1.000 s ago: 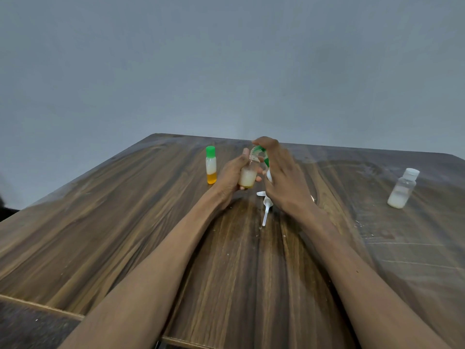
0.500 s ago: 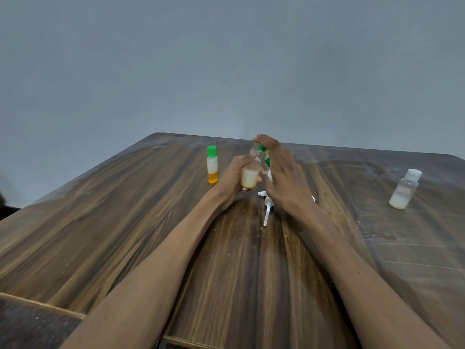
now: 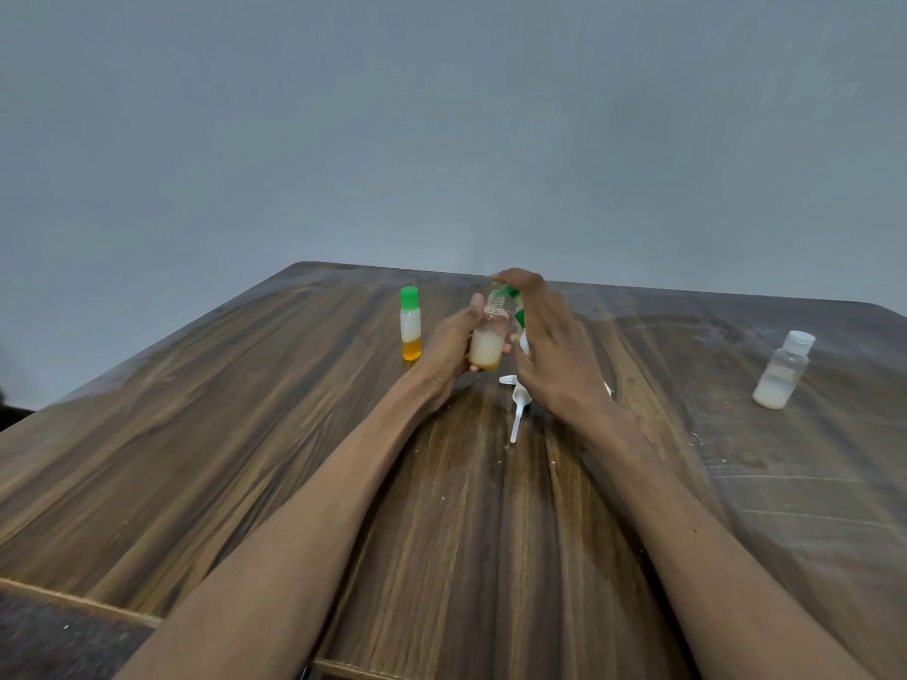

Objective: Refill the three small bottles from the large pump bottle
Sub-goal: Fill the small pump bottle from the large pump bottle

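Note:
My left hand (image 3: 449, 350) grips a small uncapped clear bottle (image 3: 487, 343), part full of whitish liquid, and holds its neck just under the green nozzle (image 3: 505, 290) of the large pump bottle. My right hand (image 3: 554, 350) wraps round that pump bottle and hides nearly all of it, with the fingertips curled over the pump head. A small green-capped bottle (image 3: 411, 328) with white and orange layers stands to the left. A white-capped clear bottle (image 3: 780, 373) stands far right.
A loose white cap piece with a tube (image 3: 518, 404) lies on the wooden table (image 3: 245, 434) just below my hands. The table's near edge runs along the bottom left. A plain grey wall stands behind.

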